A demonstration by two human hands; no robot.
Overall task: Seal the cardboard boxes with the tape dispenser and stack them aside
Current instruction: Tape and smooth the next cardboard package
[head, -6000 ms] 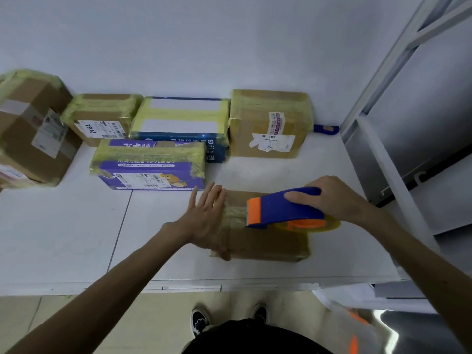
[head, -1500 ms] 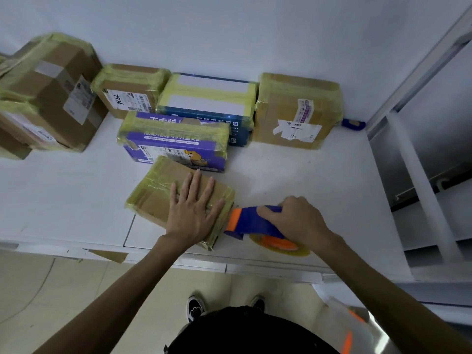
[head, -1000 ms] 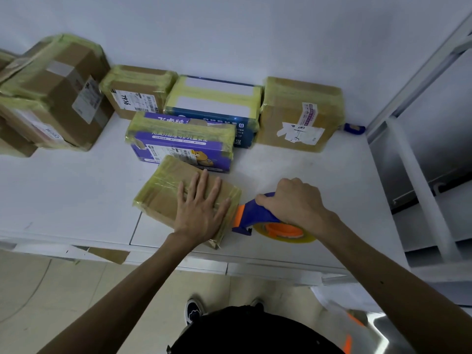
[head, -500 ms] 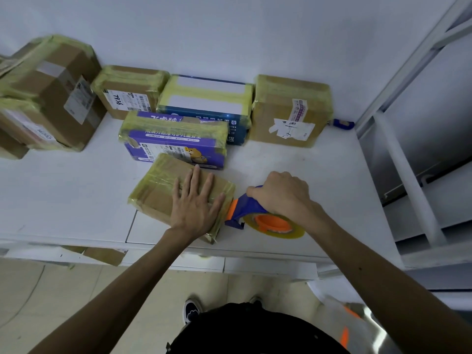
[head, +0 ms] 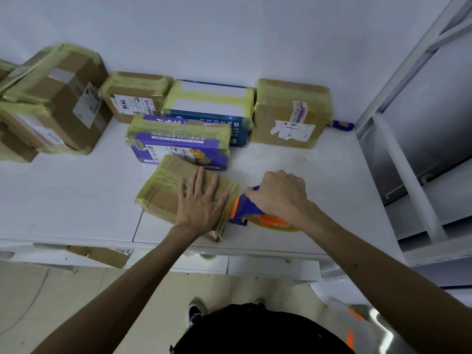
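Head view shows your left hand (head: 198, 203) lying flat, fingers spread, on top of the small cardboard box (head: 168, 192) near the front edge of the white table (head: 63, 195), much as it did half a second ago. The box has not shifted; it sits at the same skewed angle, wrapped in yellowish tape, its far corner just touching the purple box (head: 178, 144) behind it. What has changed is your right hand (head: 279, 194): it has rolled further over the tape dispenser (head: 245, 208), so the knuckles now face up and the fingers are wrapped tight round the blue handle. The dispenser's orange nose is pressed against the right end of the box, lower down that end than before, and the tape roll (head: 274, 222) lies tilted close to the table. You cannot tell whether a strip of tape joins the dispenser to the box. As for contents, every box is closed and taped over, so nothing inside any of them shows. Behind the purple box stand a blue and white box (head: 209, 103), a brown box with a torn label (head: 291, 113) to its right, and a small labelled box (head: 135, 97) to its left. At the far left, larger taped cartons (head: 58, 98) are piled on one another. A scrap of cardboard (head: 107, 256) hangs below the table's front edge.
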